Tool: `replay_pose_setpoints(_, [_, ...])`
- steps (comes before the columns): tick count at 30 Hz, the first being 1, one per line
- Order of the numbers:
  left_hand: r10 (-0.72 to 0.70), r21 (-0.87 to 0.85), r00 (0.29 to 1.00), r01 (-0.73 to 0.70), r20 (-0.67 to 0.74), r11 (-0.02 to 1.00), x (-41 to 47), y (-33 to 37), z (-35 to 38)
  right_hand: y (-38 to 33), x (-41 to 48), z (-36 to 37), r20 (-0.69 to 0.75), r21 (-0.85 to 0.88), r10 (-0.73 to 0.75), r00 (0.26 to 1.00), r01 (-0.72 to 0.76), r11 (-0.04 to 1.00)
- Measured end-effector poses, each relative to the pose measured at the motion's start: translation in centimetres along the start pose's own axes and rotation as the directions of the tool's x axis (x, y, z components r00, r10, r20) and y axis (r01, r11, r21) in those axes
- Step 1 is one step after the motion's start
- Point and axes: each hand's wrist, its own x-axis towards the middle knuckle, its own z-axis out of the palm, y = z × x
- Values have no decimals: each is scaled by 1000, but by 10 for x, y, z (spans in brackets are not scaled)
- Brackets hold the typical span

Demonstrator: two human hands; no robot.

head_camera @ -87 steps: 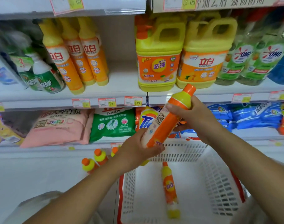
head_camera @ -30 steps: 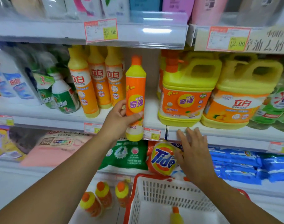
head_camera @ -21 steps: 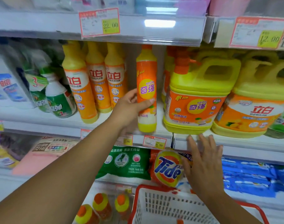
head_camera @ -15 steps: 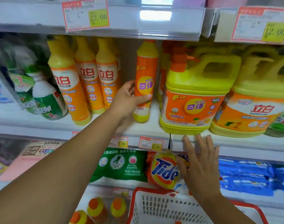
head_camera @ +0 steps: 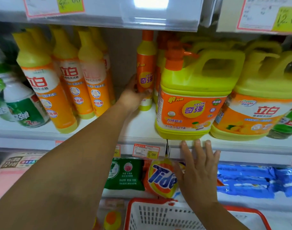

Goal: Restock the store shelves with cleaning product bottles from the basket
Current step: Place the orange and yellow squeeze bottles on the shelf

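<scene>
A slim orange and yellow detergent bottle point(head_camera: 146, 70) stands upright deep on the middle shelf point(head_camera: 138, 125), just left of a big yellow jug point(head_camera: 195, 97). My left hand point(head_camera: 133, 95) grips the bottle's lower half from the left. My right hand point(head_camera: 198, 173) is spread flat with straight fingers against the shelf's front edge, under the jug. The white basket point(head_camera: 158, 214) with a red rim sits at the bottom; its inside is mostly out of frame.
Several tall orange bottles point(head_camera: 67, 87) stand left of the gap, with green spray bottles point(head_camera: 20, 105) beyond. A second yellow jug point(head_camera: 261, 100) is at right. Detergent bags, among them a Tide bag point(head_camera: 160, 178), fill the lower shelf. An orange-capped bottle point(head_camera: 112, 219) stands below, left of the basket.
My left hand has pushed the slim bottle further back onto the shelf beside the jug. My right hand stays against the shelf edge. The camera has come closer.
</scene>
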Motion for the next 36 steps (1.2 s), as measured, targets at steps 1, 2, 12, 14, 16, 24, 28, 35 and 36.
replay_pose_setpoints(1, [-6,-3,1000,6,0,1000,3,-2,1,-1,0,0,-4,4,-3,1000,3,1000])
replay_pose_setpoints(2, [-13,5,1000,13,-5,1000,5,-3,2,-1,1,0,-9,9,-7,1000,7,1000])
replay_pose_setpoints(12, [89,281,991,-59,-95,958,-94,6,-23,0,3,-18,111,45,-7,994,2,999])
replay_pose_setpoints(14, [128,301,987,-92,-102,949,-143,3,-42,-5,2,-29,118,102,36,992,-48,994])
replay_pose_setpoints(16, [76,373,992,-32,-103,927,-188,-11,-65,-16,-11,-40,104,246,31,994,-56,968])
replay_pose_setpoints(24, [-361,382,897,437,-255,814,-339,-123,-130,-128,-117,-34,533,697,-382,755,-136,704])
replay_pose_setpoints(28, [-418,350,856,509,-306,786,-374,-169,-148,-163,-115,7,654,586,-421,628,-69,807])
replay_pose_setpoints(35, [-409,413,872,489,-271,769,-368,-187,-147,-192,-101,53,858,381,-332,393,-50,923])
replay_pose_setpoints(36, [-402,436,877,480,-263,761,-368,-185,-145,-193,-97,51,850,384,-336,405,-42,922])
